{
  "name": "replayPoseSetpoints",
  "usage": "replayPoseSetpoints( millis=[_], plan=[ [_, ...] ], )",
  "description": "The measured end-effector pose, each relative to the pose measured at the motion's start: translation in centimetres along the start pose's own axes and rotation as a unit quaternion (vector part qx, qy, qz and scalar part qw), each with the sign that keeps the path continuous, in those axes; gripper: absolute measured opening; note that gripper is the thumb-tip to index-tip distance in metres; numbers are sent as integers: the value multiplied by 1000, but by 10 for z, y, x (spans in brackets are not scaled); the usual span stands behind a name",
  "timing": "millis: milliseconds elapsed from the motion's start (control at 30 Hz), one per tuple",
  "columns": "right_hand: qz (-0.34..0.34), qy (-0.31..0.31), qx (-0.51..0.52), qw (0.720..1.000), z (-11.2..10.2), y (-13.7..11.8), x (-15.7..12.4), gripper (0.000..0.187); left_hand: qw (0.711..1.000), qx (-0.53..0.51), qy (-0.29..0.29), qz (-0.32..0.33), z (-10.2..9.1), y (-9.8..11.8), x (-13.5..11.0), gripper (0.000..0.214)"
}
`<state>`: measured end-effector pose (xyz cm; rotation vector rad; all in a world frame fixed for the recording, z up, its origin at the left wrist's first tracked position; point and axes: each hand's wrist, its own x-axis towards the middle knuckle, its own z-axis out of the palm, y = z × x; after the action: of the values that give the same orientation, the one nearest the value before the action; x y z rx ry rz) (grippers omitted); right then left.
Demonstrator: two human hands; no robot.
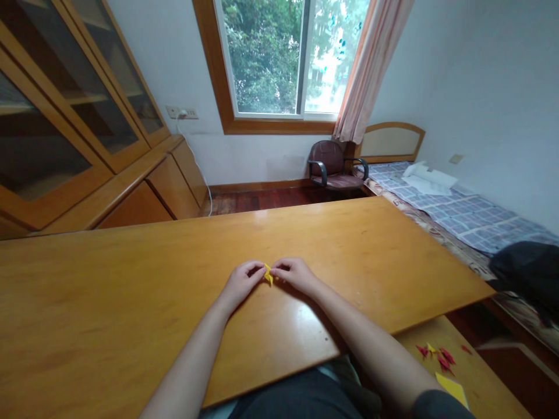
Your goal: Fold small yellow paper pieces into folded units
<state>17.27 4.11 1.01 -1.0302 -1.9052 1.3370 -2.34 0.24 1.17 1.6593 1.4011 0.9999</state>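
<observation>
Between both hands, just above the wooden table [131, 279], is a small yellow origami paper [268, 276], folded into narrow points. My left hand [245, 281] pinches its left side between thumb and fingertips. On its right side, my right hand [297, 274] grips it in a similar pinch. The fingers partly cover the paper, so its full shape is too small and hidden to tell. Both forearms reach in from the bottom, the hands low over the tabletop.
A lower wooden surface at right holds several red folded papers [445, 361], a yellow folded one [431, 348] and a yellow paper stack [452, 389]. Beyond are a bed [471, 215] with a black bag [528, 273], a chair [329, 163] and a glass-door cabinet [82, 116].
</observation>
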Motion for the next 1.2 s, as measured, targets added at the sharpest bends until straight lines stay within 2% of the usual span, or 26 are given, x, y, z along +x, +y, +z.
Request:
replayPoseSetpoints(
  millis=[233,400,667,800,1000,1200],
  plan=[
    [-10,29,-29,999,3,1,-3,21,999,-40,-11,-34,1,-7,2,31],
    [-17,32,-36,999,3,0,-2,21,999,-28,-12,-26,0,-5,1,31],
    [-19,12,5,1000,0,6,-2,28,992,-104,-39,-62,-2,0,3,33],
    [-19,7,9,1000,-2,4,-3,28,989,-126,-36,-73,-1,-2,4,33],
    [-3,19,32,999,0,0,-3,26,990,-129,2,-51,3,-2,3,32],
    [11,36,59,998,0,-2,-2,25,992,-112,-17,-47,4,-2,2,32]
  ],
)
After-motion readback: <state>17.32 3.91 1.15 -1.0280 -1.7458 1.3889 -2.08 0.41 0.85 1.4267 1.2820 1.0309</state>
